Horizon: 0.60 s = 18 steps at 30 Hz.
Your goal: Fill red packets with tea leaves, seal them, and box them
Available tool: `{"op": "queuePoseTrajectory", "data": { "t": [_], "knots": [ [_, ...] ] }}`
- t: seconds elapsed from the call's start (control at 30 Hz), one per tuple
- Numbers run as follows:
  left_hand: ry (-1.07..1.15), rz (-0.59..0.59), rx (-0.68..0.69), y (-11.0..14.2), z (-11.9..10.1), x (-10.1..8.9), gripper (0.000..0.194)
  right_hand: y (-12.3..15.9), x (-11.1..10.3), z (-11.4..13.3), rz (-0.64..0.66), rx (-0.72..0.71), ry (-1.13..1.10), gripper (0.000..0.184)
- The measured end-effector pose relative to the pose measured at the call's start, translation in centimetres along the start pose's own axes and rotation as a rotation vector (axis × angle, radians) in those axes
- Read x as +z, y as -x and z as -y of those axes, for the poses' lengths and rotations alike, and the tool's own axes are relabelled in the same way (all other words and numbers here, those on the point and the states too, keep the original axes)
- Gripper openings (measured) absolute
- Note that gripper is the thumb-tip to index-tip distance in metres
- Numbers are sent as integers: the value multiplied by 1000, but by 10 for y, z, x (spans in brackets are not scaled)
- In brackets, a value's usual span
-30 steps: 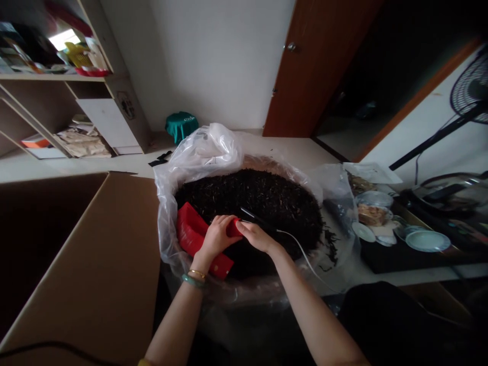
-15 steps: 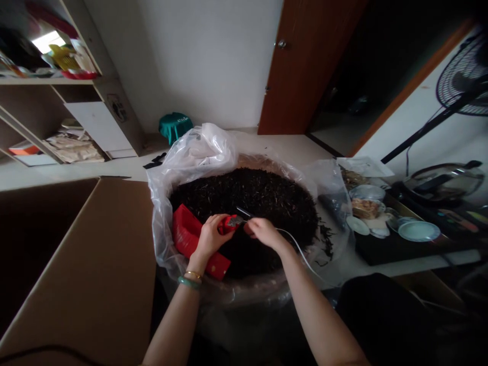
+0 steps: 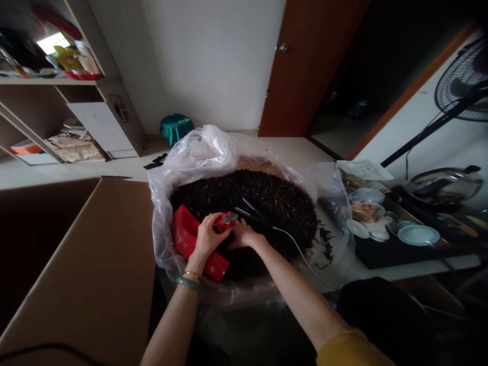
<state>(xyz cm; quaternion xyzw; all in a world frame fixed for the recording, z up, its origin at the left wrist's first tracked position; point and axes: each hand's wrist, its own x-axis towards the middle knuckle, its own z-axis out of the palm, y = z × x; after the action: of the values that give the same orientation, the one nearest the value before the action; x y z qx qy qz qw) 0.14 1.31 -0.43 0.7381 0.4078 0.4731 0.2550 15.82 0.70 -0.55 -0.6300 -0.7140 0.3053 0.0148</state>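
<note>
My left hand (image 3: 209,236) is closed around a small red packet (image 3: 224,222) with a silvery grey open-looking top. Just to its right, my right hand (image 3: 244,235) reaches down over dark, dry leaf-like strips (image 3: 282,195), fingers apart and nothing seen in them. Beyond that hand lies a black corded tool (image 3: 256,211) resembling a hair straightener, its two arms spread in a V on the strips. A white cord (image 3: 292,238) runs from it to the lower right. Under my left wrist rests a larger red bag (image 3: 185,231).
Clear plastic (image 3: 162,218) lines the round container of strips. At left stands an open cardboard box (image 3: 114,244). On the right, a low dark table (image 3: 389,251) carries bowls, a lidded tub and a glass-lidded pot (image 3: 442,183). A green-covered stool (image 3: 176,127) stands by the wall.
My right hand has let go of the black tool, which now lies with its arms apart on the strips. That hand moved left and down beside the packet; my left hand keeps its hold.
</note>
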Motion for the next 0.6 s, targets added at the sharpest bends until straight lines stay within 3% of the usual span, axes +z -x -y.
{"op": "queuePoseTrajectory", "data": {
  "t": [0.17,0.37,0.5,0.6],
  "knots": [
    [1,10,-7,1,2,-1,37,15,7,22,19,-7,129,83],
    [20,23,0,1,4,0,40,25,14,16,-77,25,209,60],
    [24,12,3,1,3,0,43,24,4,3,-231,-14,49,42],
    [15,11,-4,2,5,0,43,26,-16,-5,-382,-87,-145,30]
  ]
}}
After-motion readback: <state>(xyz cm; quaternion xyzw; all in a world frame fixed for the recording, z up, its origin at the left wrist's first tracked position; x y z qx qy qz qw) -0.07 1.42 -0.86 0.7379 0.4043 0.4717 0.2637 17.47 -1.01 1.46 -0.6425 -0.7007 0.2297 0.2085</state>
